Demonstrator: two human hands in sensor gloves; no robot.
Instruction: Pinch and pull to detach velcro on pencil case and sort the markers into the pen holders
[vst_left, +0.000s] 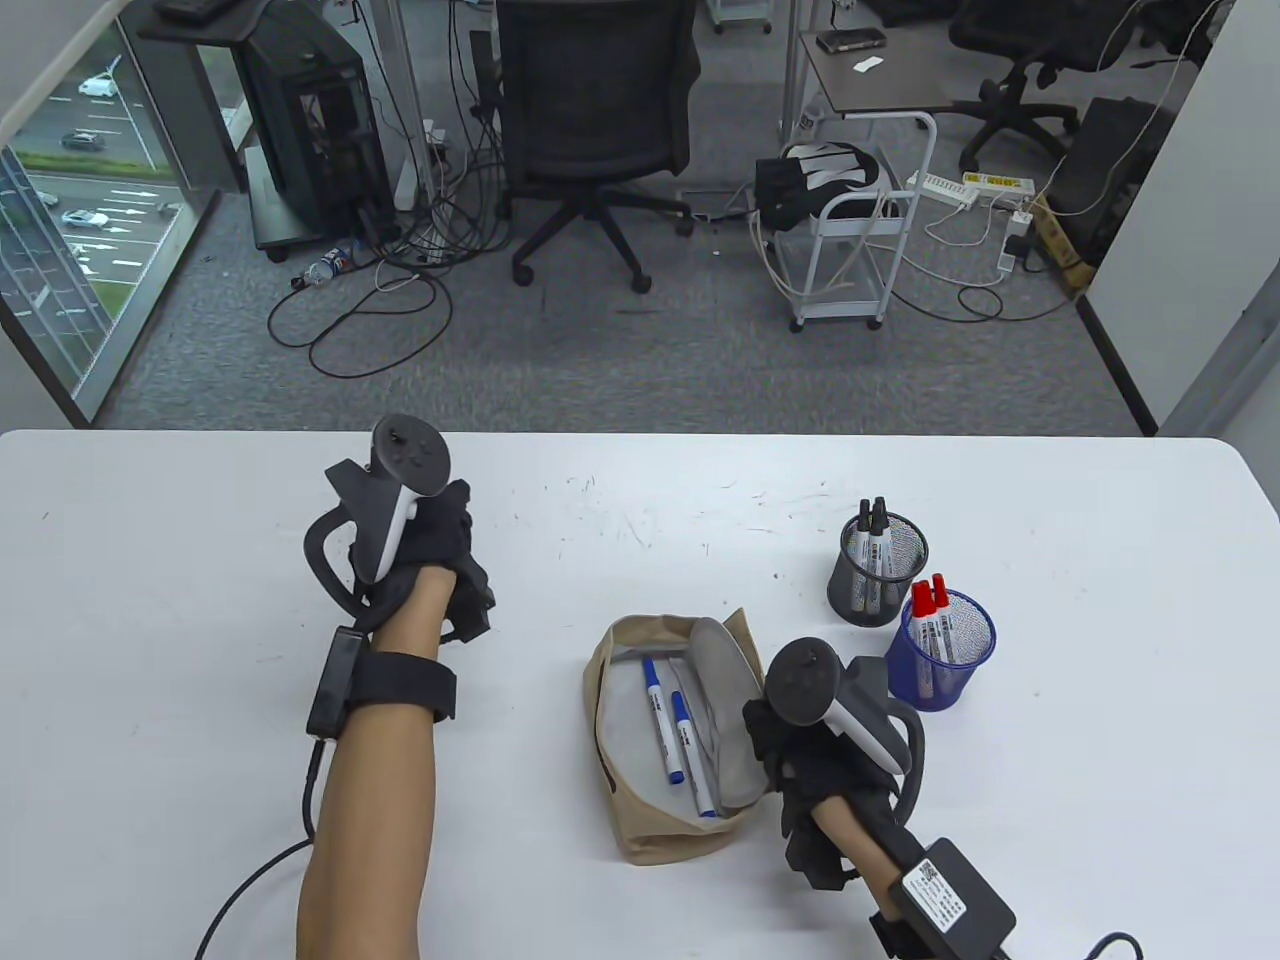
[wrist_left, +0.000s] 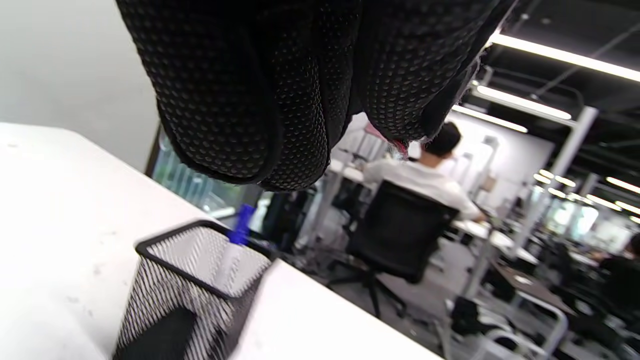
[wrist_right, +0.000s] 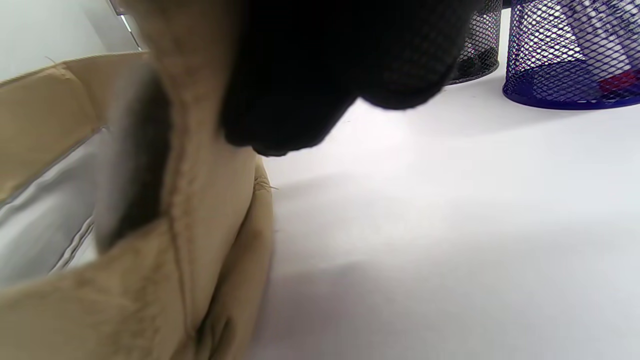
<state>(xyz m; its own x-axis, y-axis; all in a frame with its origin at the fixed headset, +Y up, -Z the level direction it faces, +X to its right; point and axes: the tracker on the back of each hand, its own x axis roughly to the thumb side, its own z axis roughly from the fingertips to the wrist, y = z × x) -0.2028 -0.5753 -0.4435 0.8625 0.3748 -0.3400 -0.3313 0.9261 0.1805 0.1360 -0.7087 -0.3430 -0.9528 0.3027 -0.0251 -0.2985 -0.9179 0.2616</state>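
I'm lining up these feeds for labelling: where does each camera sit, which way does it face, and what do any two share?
Table view: above, looking down at the table and open pencil case; both forearms, left hand, right hand.
Left wrist view: low, facing the office over a silver mesh holder; gloved fingers on top.
Right wrist view: beside the case, facing the holders.
Shared: blue holder, table and right wrist views.

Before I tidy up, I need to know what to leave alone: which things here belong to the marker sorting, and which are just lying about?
Job:
pencil case
blue markers
black holder
blue holder
square holder

Lying about:
office chair
white cart
bottle
power strip
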